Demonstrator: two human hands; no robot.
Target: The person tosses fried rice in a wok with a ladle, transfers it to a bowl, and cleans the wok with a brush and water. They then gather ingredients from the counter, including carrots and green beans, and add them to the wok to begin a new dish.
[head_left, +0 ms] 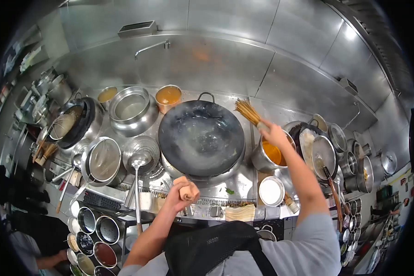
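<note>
My right hand (273, 134) grips a bamboo wok brush (247, 112) by its wrapped end, its bristles pointing up and left, just right of the wok. My left hand (174, 198) is closed round a folded tan cloth (187, 188) near the wok's front edge. Between and beyond my hands sits a large dark wok (200, 142), wet inside, with faint steam over it. Below my right hand stands a metal pot (260, 161) of orange liquid, partly hidden by my forearm. A green scrap (229, 190) lies on the steel in front of the wok.
Left of the wok are a ladle (139, 159), a perforated strainer (152, 146) and a mesh sieve (105, 158). A faucet (152, 48) juts from the back wall. At right, another sieve (323, 154) rests over a second wok. Another person's hand (62, 255) is at lower left, beside several sauce pots.
</note>
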